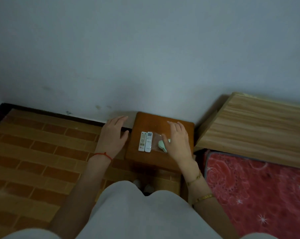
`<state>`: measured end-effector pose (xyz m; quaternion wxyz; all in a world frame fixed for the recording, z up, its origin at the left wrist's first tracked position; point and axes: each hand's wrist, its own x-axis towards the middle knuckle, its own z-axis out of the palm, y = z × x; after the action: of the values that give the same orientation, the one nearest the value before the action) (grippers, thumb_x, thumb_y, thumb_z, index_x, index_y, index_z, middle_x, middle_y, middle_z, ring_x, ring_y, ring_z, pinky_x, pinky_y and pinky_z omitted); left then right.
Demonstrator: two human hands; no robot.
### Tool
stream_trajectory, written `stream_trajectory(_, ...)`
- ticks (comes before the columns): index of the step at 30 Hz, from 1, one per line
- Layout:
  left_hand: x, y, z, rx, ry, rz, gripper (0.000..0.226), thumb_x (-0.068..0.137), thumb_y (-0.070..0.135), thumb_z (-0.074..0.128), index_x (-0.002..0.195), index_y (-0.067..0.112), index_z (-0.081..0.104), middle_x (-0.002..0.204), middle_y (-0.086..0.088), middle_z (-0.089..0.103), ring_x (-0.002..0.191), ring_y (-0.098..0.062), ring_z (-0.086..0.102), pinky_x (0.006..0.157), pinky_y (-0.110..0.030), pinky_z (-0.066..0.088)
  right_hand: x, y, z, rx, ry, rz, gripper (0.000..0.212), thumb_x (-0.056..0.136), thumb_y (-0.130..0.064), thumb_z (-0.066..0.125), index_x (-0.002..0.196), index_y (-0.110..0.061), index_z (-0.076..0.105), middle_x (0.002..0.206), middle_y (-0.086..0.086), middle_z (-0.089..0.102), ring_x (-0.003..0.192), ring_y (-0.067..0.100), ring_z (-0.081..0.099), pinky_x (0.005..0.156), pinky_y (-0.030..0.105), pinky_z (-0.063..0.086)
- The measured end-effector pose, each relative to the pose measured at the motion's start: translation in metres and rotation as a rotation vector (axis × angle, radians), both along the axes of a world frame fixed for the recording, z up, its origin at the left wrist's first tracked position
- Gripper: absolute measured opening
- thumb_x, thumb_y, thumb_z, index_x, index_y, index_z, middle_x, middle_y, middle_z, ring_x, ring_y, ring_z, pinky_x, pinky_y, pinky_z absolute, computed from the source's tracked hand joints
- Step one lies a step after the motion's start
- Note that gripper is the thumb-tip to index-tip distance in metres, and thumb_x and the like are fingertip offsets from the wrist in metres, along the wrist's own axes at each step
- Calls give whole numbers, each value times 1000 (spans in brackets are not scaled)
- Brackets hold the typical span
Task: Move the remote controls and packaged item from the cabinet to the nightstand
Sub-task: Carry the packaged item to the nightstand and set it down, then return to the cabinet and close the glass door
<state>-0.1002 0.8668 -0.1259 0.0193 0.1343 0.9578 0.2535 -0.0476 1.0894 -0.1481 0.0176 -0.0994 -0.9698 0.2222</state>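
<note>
Two white remote controls lie side by side on the brown nightstand (163,121): the left remote (141,141) and the right remote (148,141). Just right of them lies a clear packet holding a pale green item (161,144). My right hand (178,142) hovers flat over the packet's right part with fingers spread, and I cannot tell whether it touches. My left hand (113,135) hangs open beside the nightstand's left edge, above the floor, holding nothing.
The nightstand stands against a pale wall (145,57). A bed with a wooden headboard (252,128) and a red patterned blanket (258,190) is on the right. Brick-patterned flooring (42,152) spreads to the left. My feet (144,186) are at the nightstand's front.
</note>
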Motion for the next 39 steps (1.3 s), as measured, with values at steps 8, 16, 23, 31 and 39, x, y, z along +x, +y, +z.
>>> stream_trajectory(8,38,-78,17,-15,38,299,50,94,24,57,142,17,45,142,-6,49,136,-23,37,115,-40,32,-29,-55,18,-46,20,280,52,98,-31,52,145,-12,38,143,7,48,139,25,35,118,40,28)
stream_trajectory(16,96,-158,26,-4,74,617,50,93,22,59,140,16,47,139,-7,53,134,-24,41,112,-48,37,-59,-154,31,-34,-14,609,51,99,-33,49,144,-11,39,143,9,47,140,29,34,115,46,31)
stream_trajectory(23,136,-247,29,-6,83,903,48,92,20,61,138,16,49,137,-7,54,131,-26,43,109,-47,39,-74,-278,36,-60,-30,897,53,99,-37,46,145,-13,38,143,7,47,141,27,33,115,48,31)
stream_trajectory(31,179,-370,35,-53,93,1185,50,88,17,65,136,15,52,132,-9,57,124,-28,48,103,-48,44,-82,-457,41,-55,-55,1156,54,99,-39,43,147,-15,34,151,6,41,145,25,27,118,47,27)
stream_trajectory(39,234,-455,40,-105,77,1447,50,86,14,67,134,13,53,131,-8,58,123,-29,50,102,-49,45,-62,-602,54,-88,-85,1392,55,99,-39,46,148,-21,31,151,2,39,145,22,25,119,47,24)
